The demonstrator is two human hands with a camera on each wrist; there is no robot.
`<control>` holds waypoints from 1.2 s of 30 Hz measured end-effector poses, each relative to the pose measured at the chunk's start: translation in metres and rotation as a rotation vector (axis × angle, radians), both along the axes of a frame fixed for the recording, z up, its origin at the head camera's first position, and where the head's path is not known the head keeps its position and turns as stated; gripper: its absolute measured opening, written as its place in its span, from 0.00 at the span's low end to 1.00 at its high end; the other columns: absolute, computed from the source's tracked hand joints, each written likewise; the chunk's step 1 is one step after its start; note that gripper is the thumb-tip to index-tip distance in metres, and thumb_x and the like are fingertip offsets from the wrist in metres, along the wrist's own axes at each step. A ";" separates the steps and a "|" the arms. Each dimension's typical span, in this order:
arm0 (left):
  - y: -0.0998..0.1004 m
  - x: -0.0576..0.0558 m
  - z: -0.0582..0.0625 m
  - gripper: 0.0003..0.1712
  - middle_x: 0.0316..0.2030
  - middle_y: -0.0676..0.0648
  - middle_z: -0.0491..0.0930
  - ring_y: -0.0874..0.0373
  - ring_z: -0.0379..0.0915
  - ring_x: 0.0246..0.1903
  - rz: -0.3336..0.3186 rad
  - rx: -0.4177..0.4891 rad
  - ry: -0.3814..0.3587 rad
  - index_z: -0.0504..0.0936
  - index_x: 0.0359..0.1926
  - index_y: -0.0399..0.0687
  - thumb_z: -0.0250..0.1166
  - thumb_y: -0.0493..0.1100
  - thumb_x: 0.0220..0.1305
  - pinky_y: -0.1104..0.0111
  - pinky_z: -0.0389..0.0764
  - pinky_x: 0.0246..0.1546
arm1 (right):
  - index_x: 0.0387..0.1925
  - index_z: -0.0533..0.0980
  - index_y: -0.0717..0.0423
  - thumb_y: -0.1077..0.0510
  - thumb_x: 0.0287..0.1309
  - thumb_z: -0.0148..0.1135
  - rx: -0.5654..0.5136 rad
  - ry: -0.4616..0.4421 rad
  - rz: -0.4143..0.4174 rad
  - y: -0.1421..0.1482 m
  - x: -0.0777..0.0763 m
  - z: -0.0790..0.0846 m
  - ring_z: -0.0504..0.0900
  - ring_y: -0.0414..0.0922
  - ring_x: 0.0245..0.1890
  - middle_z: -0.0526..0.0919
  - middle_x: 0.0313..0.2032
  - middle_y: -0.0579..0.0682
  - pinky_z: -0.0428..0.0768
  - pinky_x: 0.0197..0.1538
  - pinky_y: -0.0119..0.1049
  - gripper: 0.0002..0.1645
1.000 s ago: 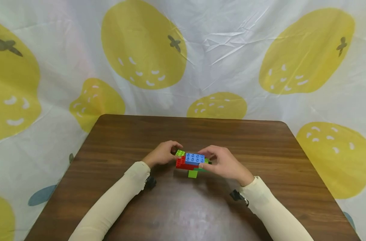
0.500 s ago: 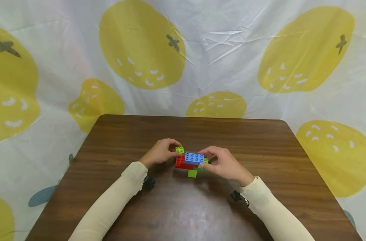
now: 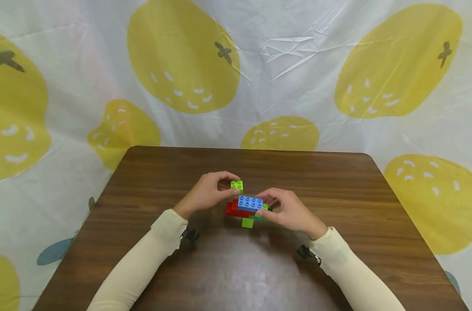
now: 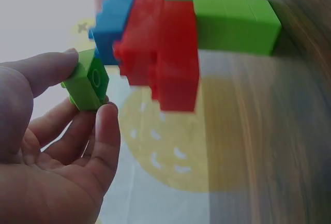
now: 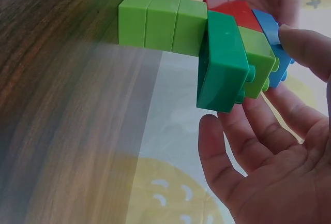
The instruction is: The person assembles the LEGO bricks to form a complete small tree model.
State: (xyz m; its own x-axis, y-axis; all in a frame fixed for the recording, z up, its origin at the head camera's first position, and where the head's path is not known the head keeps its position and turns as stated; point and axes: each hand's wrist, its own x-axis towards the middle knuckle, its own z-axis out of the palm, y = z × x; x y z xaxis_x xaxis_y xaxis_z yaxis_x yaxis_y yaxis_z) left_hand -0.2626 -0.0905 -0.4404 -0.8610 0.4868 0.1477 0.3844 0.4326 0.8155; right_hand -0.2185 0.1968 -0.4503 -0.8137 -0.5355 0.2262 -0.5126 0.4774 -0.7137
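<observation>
My left hand (image 3: 206, 192) pinches a lime green building brick (image 3: 237, 185) between thumb and fingers. In the left wrist view that brick (image 4: 83, 87) is tilted, its hollow underside partly showing. It is held apart from the red bricks, near the blue brick (image 3: 250, 203). That blue brick tops a built stack of red bricks (image 4: 160, 53), a dark green brick (image 5: 225, 61) and a lime one, on a lime column (image 5: 160, 25) standing on the table. My right hand (image 3: 288, 211) holds the stack's right end, thumb on the blue brick; its fingertips are partly hidden.
The brown wooden table (image 3: 173, 164) spreads around the stack. Behind it hangs a white curtain (image 3: 286, 56) with yellow fruit prints. A dark wrist camera sits on each wrist below the cream sleeves (image 3: 142, 263).
My left hand has raised the lime brick from beside the red bricks, up and slightly right, behind the blue brick. My right hand and the stack have barely moved.
</observation>
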 end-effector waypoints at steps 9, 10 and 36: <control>0.015 0.021 0.009 0.21 0.51 0.49 0.87 0.60 0.85 0.44 -0.157 0.044 0.043 0.85 0.59 0.48 0.75 0.46 0.68 0.65 0.88 0.50 | 0.55 0.84 0.49 0.51 0.61 0.78 0.016 -0.008 0.001 -0.001 0.001 0.001 0.85 0.39 0.42 0.88 0.43 0.40 0.87 0.48 0.40 0.22; 0.016 0.022 0.009 0.21 0.51 0.49 0.87 0.60 0.84 0.44 -0.165 0.045 0.048 0.85 0.59 0.47 0.75 0.46 0.67 0.66 0.87 0.49 | 0.55 0.84 0.50 0.51 0.61 0.78 0.014 -0.003 0.003 -0.001 0.001 0.001 0.85 0.39 0.43 0.88 0.43 0.40 0.87 0.48 0.41 0.22; 0.024 0.024 0.005 0.20 0.47 0.50 0.86 0.61 0.81 0.43 -0.210 0.061 0.107 0.87 0.57 0.48 0.77 0.44 0.65 0.68 0.86 0.46 | 0.54 0.83 0.49 0.53 0.64 0.76 0.017 0.014 0.032 0.000 -0.001 -0.003 0.86 0.40 0.43 0.88 0.44 0.42 0.88 0.47 0.44 0.18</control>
